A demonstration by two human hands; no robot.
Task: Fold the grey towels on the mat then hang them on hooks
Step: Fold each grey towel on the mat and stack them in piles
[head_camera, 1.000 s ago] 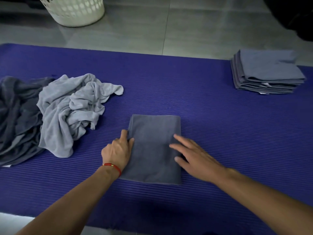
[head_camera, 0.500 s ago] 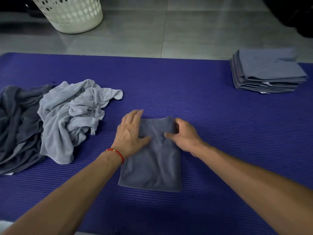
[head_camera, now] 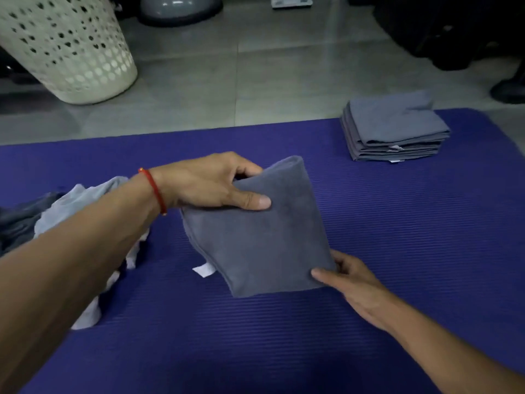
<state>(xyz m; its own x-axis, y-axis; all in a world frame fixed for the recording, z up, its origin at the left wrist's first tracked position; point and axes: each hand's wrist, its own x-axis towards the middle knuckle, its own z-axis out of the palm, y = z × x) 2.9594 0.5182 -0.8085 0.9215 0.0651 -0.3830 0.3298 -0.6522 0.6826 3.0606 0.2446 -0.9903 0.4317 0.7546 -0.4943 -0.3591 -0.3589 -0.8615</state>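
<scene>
Towel: folded grey towel (head_camera: 261,237), mid-frame, held above purple mat (head_camera: 397,251).
Feel: soft, light, floppy; layers likely to slip.
Grip: left hand (head_camera: 204,186) pinching 10 o'clock corner; right hand (head_camera: 349,277) pinching 4 o'clock corner.
Hold: best at folded edges.

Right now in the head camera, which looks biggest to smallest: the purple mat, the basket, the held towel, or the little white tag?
1. Purple mat, by far.
2. and 3. White basket and held towel look alike; the towel is nearer and the basket is cut off, so no ranking.
4. White tag.
</scene>
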